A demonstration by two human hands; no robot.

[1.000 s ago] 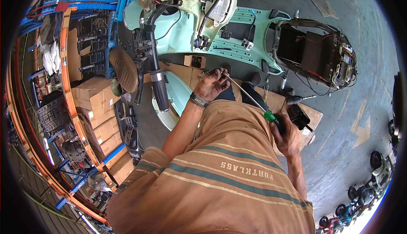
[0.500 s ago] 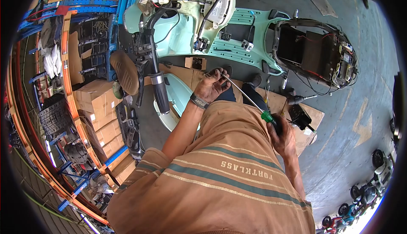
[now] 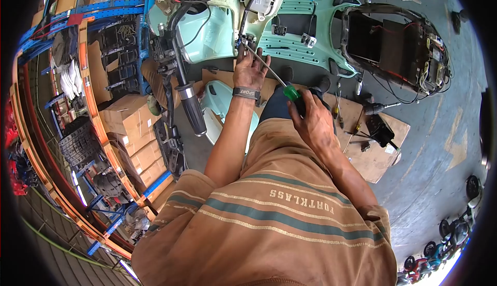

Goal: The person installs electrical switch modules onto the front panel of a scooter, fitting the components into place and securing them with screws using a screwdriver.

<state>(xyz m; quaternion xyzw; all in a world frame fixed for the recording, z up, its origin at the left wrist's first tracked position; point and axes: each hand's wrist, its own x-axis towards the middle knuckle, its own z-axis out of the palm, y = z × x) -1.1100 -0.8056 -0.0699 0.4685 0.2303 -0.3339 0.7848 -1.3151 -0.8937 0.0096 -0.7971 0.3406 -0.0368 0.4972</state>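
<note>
The right hand point(image 3: 315, 122) wraps a rigid, likely light screwdriver point(image 3: 269, 69) by its handle point(image 3: 291, 93), the surest hold; whether the left hand point(image 3: 250, 74) pinches is unclear.

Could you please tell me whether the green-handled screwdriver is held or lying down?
The green-handled screwdriver is held: the right hand is closed around it, and its shaft slants toward the left hand.

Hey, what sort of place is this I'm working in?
Probably a scooter workshop or assembly area: there's a mint-green scooter with exposed wiring, a screwdriver in the right hand, and a storage rack beside cardboard boxes.
</note>
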